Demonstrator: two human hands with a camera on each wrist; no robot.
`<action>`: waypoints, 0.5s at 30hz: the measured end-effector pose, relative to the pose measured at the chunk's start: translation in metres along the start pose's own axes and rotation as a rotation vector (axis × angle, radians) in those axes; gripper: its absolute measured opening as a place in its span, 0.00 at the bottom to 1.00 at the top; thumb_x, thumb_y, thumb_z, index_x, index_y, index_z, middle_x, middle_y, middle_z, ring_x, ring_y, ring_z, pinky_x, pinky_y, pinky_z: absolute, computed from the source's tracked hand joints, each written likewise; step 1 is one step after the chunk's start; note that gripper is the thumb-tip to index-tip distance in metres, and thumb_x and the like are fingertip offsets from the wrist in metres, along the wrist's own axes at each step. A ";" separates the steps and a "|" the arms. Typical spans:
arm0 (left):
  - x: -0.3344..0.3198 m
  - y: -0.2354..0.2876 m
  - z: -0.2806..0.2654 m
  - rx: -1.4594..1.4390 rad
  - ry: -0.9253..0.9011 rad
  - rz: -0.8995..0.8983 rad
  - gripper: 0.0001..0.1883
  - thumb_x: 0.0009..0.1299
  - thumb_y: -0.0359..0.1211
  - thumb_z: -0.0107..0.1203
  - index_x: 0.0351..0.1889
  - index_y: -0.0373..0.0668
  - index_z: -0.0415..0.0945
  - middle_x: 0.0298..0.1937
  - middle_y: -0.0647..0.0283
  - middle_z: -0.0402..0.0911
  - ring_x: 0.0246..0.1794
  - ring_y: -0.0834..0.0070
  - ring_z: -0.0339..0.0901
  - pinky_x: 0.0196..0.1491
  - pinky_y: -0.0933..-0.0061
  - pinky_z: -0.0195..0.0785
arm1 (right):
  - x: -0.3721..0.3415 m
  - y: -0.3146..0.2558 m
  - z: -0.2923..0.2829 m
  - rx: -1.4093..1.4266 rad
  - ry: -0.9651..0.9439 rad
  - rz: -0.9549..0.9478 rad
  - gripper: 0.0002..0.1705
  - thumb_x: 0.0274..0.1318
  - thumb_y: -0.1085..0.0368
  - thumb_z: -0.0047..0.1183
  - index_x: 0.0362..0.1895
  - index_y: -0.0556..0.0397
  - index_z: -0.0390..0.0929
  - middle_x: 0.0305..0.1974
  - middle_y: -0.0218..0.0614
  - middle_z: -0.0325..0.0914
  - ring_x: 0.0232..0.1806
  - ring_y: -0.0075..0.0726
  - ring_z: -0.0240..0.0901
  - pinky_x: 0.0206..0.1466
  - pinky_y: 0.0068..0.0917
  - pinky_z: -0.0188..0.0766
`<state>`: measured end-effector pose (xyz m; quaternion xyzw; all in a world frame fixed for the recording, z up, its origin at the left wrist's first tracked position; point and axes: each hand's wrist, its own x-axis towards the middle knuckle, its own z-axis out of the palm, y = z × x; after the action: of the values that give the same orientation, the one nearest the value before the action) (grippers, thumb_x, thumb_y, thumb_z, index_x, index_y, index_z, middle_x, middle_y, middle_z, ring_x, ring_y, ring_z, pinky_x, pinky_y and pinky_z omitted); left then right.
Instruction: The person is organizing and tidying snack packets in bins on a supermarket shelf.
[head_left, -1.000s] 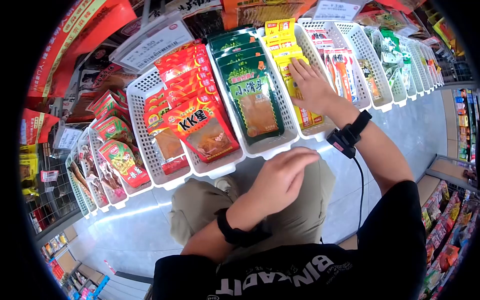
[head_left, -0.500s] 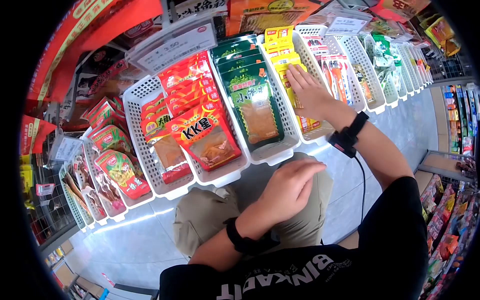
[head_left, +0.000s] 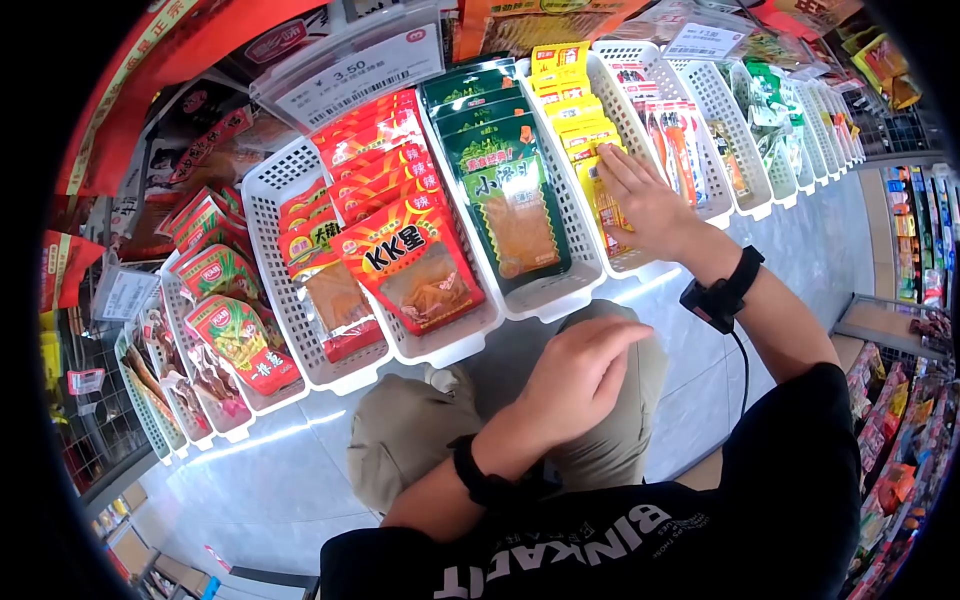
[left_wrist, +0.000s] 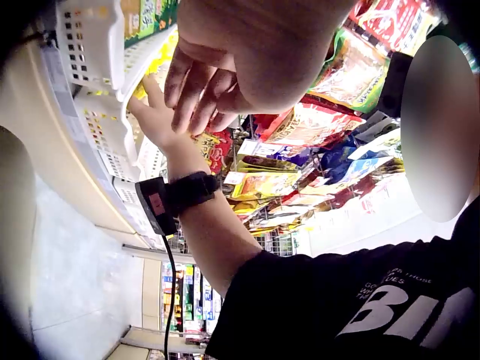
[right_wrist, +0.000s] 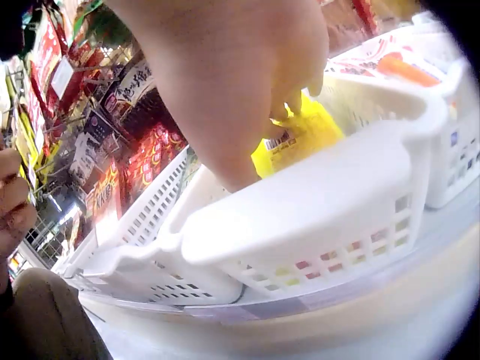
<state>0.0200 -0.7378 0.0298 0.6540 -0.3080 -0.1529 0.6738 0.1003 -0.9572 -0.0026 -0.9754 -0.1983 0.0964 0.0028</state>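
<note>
My right hand (head_left: 650,208) reaches into a white basket of small yellow snack packets (head_left: 572,97). Its fingers lie over the front packets, with the thumb at the lower edge. In the right wrist view the fingers and thumb are around a yellow packet (right_wrist: 304,135) just behind the basket's front wall. My left hand (head_left: 575,372) hangs in front of the baskets, above the knee, holding nothing. The left wrist view shows its loosely bent fingers (left_wrist: 191,94). Left of the yellow row stand green packets (head_left: 510,200) in a white basket (head_left: 550,300).
Red packets (head_left: 415,265) fill a basket further left, beneath a price tag (head_left: 350,75). To the right, another basket holds white and red packets (head_left: 675,140). More baskets continue along the shelf. Hanging snack bags (left_wrist: 315,124) line the rack behind, and a cable (head_left: 745,370) trails from the right wrist.
My right hand has drawn back toward the front of the yellow row, uncovering more packets behind its fingertips. The left hand stays near the knees. The head view has shifted slightly.
</note>
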 end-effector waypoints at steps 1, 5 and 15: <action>0.000 0.000 0.000 -0.009 0.000 0.000 0.13 0.61 0.18 0.45 0.43 0.36 0.72 0.37 0.54 0.76 0.33 0.62 0.75 0.37 0.73 0.67 | -0.002 -0.001 0.001 -0.001 0.001 0.004 0.41 0.44 0.59 0.56 0.59 0.67 0.55 0.66 0.54 0.41 0.69 0.51 0.38 0.69 0.41 0.40; -0.002 0.001 0.002 -0.028 -0.005 -0.006 0.13 0.61 0.18 0.45 0.43 0.36 0.72 0.36 0.54 0.76 0.33 0.62 0.75 0.36 0.73 0.67 | -0.005 -0.007 -0.003 -0.011 -0.013 0.008 0.43 0.41 0.59 0.58 0.60 0.66 0.53 0.66 0.54 0.41 0.69 0.50 0.39 0.69 0.41 0.42; -0.002 -0.006 0.010 -0.069 -0.024 -0.040 0.13 0.60 0.18 0.45 0.42 0.38 0.73 0.36 0.56 0.76 0.33 0.62 0.75 0.38 0.73 0.67 | -0.011 -0.002 0.006 -0.003 -0.002 0.006 0.44 0.41 0.57 0.57 0.61 0.65 0.53 0.64 0.54 0.48 0.68 0.50 0.44 0.67 0.42 0.43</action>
<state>0.0133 -0.7448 0.0232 0.6343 -0.2976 -0.1849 0.6891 0.0883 -0.9595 -0.0062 -0.9759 -0.1954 0.0970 0.0009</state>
